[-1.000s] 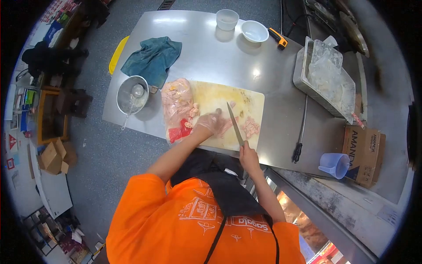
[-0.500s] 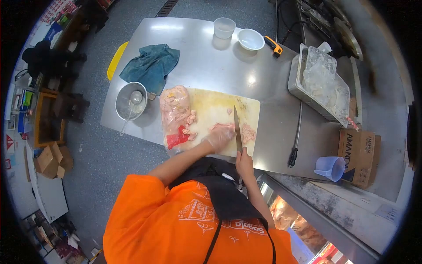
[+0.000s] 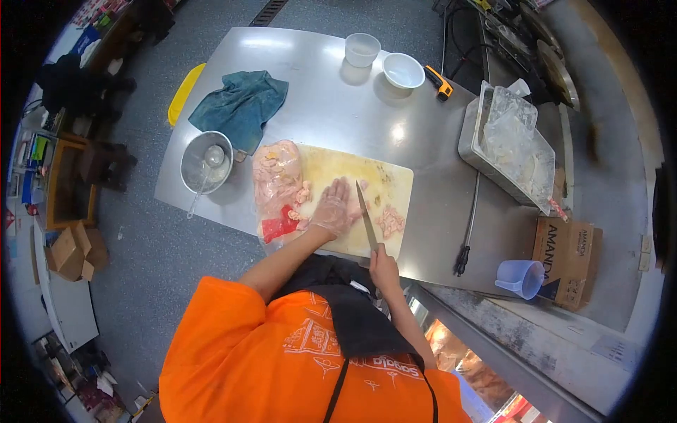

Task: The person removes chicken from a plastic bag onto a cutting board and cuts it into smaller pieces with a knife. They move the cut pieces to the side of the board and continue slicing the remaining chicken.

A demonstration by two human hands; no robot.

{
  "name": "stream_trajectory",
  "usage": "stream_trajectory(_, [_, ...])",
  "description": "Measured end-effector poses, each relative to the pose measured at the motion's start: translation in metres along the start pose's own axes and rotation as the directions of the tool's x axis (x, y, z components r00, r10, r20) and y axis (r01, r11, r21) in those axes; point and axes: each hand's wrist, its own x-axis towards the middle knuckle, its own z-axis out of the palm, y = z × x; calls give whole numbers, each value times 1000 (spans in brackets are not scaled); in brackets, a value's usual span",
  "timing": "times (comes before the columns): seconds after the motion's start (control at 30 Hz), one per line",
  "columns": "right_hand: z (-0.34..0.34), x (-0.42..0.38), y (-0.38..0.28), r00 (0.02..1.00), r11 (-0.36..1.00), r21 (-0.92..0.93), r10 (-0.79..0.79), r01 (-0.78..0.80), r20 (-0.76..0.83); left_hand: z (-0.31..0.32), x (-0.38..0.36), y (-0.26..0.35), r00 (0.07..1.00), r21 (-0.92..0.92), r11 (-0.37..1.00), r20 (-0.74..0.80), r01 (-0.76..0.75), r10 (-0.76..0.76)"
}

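My left hand (image 3: 333, 210), in a clear plastic glove, lies flat on the cutting board (image 3: 384, 173) with its fingers stretched out. Beneath and beside its palm is pale raw meat, partly hidden by the hand. My right hand (image 3: 383, 266) is closed round the handle of a long knife (image 3: 368, 222), whose blade slants up and left across the board, close to the left hand. To the right of the blade sits a small pile of cut meat (image 3: 391, 221). A plastic bag of raw chicken (image 3: 275, 180) rests on the board's left side, with loose pieces at its edge.
On the steel table (image 3: 317, 99) stand a metal pot (image 3: 189, 163) with a ladle, a teal cloth (image 3: 243, 102), two bowls (image 3: 362, 49), an orange-black thermometer gun (image 3: 438, 83) and a metal tray (image 3: 474, 144) holding plastic. A jug (image 3: 518, 278) and a cardboard box (image 3: 568, 261) are at right.
My left hand has moved left and flattened, its fingers now pointing away from me. The knife has shifted slightly left and tilts more to the left.
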Motion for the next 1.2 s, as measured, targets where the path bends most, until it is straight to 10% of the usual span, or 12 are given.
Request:
stream_trajectory(0.2, [-8,14,2,1000,999,-51,-1,0,-27,-37,1,8,944,156,950,149,270,-293])
stream_trajectory(0.3, [-12,22,-10,1000,999,-51,-10,9,-14,-13,-3,-2,952,230,924,-65,305,-298])
stream_trajectory(0.4, [-12,36,-13,996,991,-110,-66,71,53,-22,-10,-1,994,12,995,42,103,-103])
stream_trajectory(0.47, [-15,43,-18,999,995,-88,-48,48,-7,-21,-15,2,916,-102,987,373,-121,150])
stream_trajectory(0.6, [-13,22,-11,998,997,-71,-38,41,43,15,-51,-5,965,83,973,-136,-213,223])
stream_trajectory(1.0, [-5,124,-82,986,990,-94,-91,105,137,22,-54,-5,972,-132,982,-208,-135,106])
stream_trajectory(1.13, [3,99,-60,991,983,-145,-97,110,93,4,-25,-12,971,-161,981,230,105,-66])
stream_trajectory(1.2, [8,80,-36,994,984,-158,-70,82,84,4,-22,-20,991,-91,989,70,120,-114])
